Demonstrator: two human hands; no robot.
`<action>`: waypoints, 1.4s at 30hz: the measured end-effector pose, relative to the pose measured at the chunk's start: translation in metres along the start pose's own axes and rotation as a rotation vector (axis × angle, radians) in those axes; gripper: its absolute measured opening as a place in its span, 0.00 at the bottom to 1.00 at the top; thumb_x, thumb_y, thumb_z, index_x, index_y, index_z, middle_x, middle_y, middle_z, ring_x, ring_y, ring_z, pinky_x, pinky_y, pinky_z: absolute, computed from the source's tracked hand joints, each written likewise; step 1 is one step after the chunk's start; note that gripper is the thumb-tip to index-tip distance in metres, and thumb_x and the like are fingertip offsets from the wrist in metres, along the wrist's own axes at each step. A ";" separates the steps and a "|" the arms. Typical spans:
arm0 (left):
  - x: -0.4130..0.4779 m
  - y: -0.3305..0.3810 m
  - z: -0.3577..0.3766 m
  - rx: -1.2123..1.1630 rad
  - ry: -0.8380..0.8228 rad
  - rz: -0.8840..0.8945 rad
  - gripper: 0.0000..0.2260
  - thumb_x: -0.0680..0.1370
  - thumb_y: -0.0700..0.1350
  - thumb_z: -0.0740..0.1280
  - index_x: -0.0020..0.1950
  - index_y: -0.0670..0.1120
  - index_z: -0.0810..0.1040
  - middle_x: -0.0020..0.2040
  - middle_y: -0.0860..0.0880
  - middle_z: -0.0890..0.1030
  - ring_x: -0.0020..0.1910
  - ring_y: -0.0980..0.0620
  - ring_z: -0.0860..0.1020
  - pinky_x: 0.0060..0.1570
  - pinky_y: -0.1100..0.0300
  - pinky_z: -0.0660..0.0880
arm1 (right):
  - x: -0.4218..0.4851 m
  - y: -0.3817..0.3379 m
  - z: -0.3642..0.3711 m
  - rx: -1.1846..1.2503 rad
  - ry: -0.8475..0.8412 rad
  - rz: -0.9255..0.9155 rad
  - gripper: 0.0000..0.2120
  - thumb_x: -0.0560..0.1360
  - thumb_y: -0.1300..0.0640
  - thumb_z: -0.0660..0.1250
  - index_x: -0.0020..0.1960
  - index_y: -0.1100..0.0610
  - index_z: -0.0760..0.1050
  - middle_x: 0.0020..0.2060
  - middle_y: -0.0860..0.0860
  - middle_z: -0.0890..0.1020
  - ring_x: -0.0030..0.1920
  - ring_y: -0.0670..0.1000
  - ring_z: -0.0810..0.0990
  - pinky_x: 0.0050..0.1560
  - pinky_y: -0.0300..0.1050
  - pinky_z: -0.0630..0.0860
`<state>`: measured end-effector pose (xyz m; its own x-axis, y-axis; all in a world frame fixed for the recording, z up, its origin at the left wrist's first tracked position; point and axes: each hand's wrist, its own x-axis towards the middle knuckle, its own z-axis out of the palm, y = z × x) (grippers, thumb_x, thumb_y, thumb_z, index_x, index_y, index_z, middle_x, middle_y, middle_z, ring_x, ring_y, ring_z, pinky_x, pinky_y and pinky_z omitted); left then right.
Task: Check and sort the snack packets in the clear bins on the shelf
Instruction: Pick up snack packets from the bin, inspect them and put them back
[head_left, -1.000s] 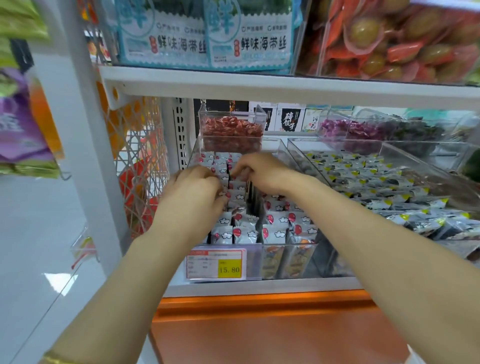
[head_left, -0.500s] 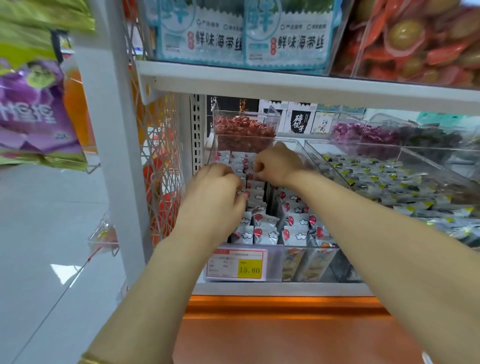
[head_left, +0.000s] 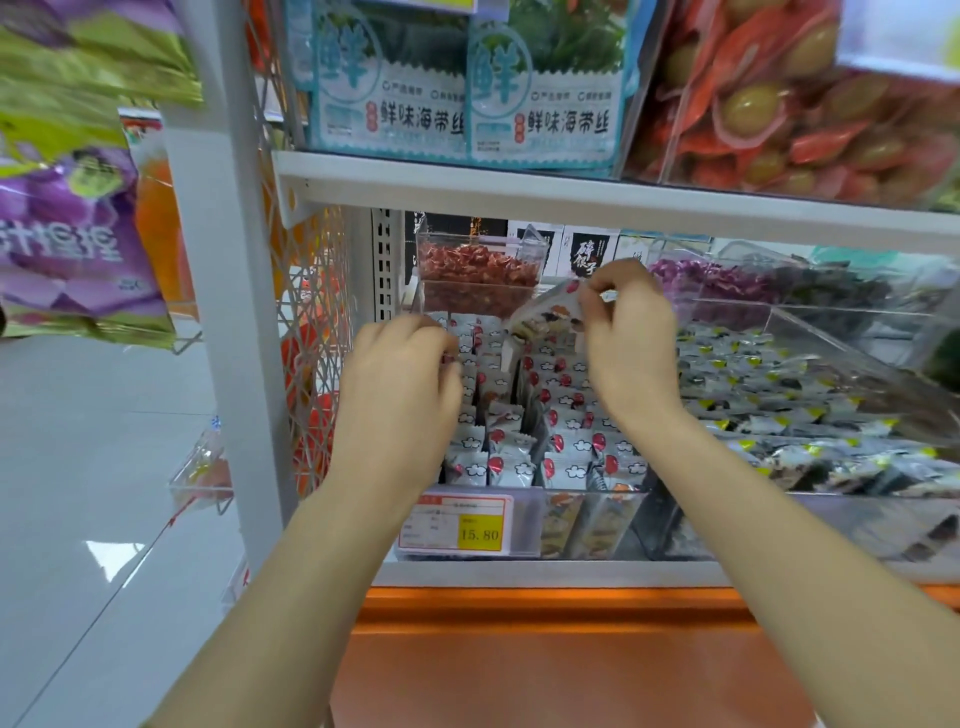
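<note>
Sorting looks midway: the right grip pinches one snack packet above the clear bin at the shelf front edge. The left grip curls among the standing packets; whether it holds one is unclear.

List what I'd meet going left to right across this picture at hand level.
Purple snack bag, white metal shelf post, left hand, white snack packet pinched by right hand, clear plastic bin of grey yellow-cornered packets.

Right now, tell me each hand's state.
Left hand: curled among the binned packets; grip cannot be told.
Right hand: pinching a snack packet.
</note>
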<state>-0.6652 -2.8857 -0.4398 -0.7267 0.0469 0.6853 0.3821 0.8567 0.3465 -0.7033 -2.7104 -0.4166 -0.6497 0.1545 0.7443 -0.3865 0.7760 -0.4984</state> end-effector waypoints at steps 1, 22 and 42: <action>-0.002 0.003 -0.002 -0.044 -0.001 -0.014 0.12 0.78 0.41 0.62 0.59 0.43 0.78 0.58 0.46 0.78 0.59 0.47 0.72 0.59 0.60 0.61 | -0.007 -0.002 -0.008 0.061 0.029 0.042 0.04 0.79 0.63 0.59 0.46 0.58 0.71 0.44 0.53 0.76 0.43 0.53 0.75 0.40 0.41 0.67; -0.017 0.025 -0.001 -1.001 -0.218 -0.659 0.09 0.80 0.48 0.62 0.45 0.47 0.79 0.27 0.49 0.80 0.23 0.54 0.75 0.34 0.56 0.75 | -0.067 0.000 -0.060 1.051 -0.162 0.706 0.09 0.78 0.59 0.63 0.46 0.64 0.75 0.36 0.55 0.83 0.31 0.48 0.81 0.29 0.36 0.76; -0.019 0.028 -0.005 -1.030 -0.228 -0.480 0.11 0.78 0.32 0.61 0.46 0.45 0.79 0.32 0.52 0.81 0.32 0.55 0.79 0.34 0.65 0.78 | -0.063 0.013 -0.067 0.985 -0.182 0.643 0.04 0.73 0.67 0.67 0.44 0.61 0.73 0.40 0.56 0.80 0.35 0.50 0.82 0.38 0.41 0.81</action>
<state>-0.6384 -2.8649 -0.4399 -0.9690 0.0117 0.2467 0.2467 -0.0072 0.9691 -0.6235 -2.6695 -0.4404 -0.9611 0.1925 0.1983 -0.2403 -0.2279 -0.9436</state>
